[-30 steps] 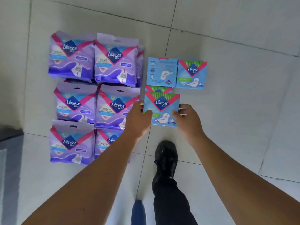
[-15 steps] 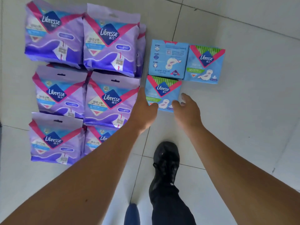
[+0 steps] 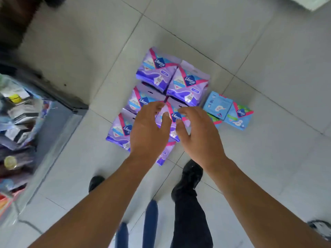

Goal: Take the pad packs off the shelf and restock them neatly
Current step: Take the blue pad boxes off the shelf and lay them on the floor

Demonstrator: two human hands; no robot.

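Several purple pad packs (image 3: 188,83) lie in a two-wide block on the tiled floor. To their right sit small blue pad packs (image 3: 239,117), one (image 3: 216,106) showing its back side. My left hand (image 3: 148,129) and my right hand (image 3: 198,133) hover side by side above the middle purple packs, fingers loosely spread and holding nothing. The hands hide parts of the lower purple packs and most of the third blue pack (image 3: 214,119).
A shelf (image 3: 53,126) with blurred goods (image 3: 16,111) runs along the left edge. My black shoes (image 3: 189,178) stand on the floor tiles (image 3: 268,167) just below the packs. Some blue straps (image 3: 151,221) hang at the bottom centre.
Both hands have let go of the blue pack, which now lies on the floor, and have lifted away. The view has swung left and pulled back, bringing the shelf into sight.
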